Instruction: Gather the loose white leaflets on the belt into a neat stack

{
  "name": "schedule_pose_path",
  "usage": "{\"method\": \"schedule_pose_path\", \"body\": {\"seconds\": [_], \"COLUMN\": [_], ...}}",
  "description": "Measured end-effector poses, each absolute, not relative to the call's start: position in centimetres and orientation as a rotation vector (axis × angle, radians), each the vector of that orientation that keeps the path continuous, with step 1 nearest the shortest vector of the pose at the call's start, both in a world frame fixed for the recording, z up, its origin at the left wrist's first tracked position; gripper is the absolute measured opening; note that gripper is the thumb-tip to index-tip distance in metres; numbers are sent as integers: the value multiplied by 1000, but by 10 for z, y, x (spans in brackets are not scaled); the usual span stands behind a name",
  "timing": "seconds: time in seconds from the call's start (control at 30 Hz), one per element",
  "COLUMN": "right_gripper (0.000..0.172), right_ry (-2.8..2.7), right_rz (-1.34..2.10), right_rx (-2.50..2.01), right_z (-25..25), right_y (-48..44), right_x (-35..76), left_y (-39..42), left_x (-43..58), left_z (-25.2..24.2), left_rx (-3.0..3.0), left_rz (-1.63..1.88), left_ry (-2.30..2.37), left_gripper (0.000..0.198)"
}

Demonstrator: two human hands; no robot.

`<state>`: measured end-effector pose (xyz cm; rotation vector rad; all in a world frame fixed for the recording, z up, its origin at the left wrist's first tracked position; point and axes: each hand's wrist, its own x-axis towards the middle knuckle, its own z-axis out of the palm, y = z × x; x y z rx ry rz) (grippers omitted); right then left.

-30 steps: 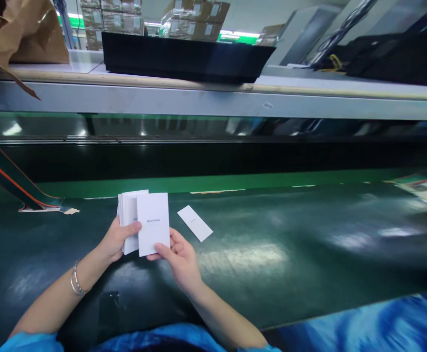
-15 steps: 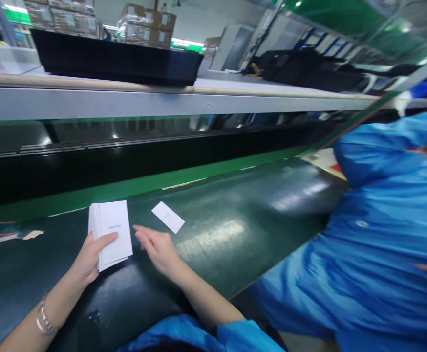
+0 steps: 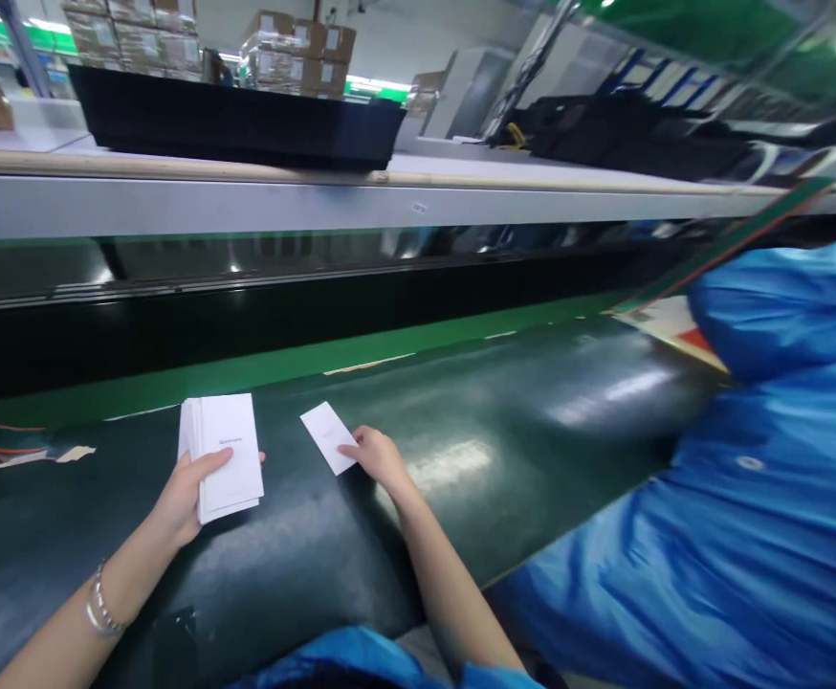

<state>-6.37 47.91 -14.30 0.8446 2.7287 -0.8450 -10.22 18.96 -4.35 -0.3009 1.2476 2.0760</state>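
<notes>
Stack of white rectangular booklets (image 3: 223, 450) is clamped in the left hand (image 3: 188, 498), fingers closed across it, off the belt, while the right hand (image 3: 379, 459), fingers loosely together, touches a narrow white paper card (image 3: 327, 437) lying flat on the dark green conveyor belt (image 3: 504, 507).

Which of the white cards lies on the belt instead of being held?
The narrow card on the belt, at the fingertips of the right hand. The other cards form a stack held in the left hand.

a black tray (image 3: 235, 120) sits on a grey metal shelf (image 3: 318, 206), shrink-wrapped cartons (image 3: 296, 57) stacked behind.
</notes>
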Motion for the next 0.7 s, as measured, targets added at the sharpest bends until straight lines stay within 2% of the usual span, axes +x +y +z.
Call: {"method": "schedule_pose_path", "body": {"seconds": [0.03,0.1,0.23,0.3,0.43,0.7], "right_gripper": [21,26,50,55,52,48], "right_ry": [2680,2591,2228,1984,1791,1599], "right_rz": [-949,-1168,-2121,-2435,-2498,-2522], "right_rx": [827,776,709,610,426,359], "right_z": [-141,-133,-101,-86,-75,-87], "right_y": [480,475,437,411,370,346], "right_x": [-64,-62,-49,-43,-42,-47], "left_y": [190,189,188,189,192,191], "left_x": [-102,-103,-104,-104,-103,-100], "left_z": [-43,-42,-46,-48,-50,-57], "left_rx": [-292,-280,-280,-292,-286,-146], "left_rz": [2084,2098,2111,2109,2173,2200], "left_ry": [1222,1184,1162,1178,1179,1183], "left_gripper": [59,54,47,46,44,55]}}
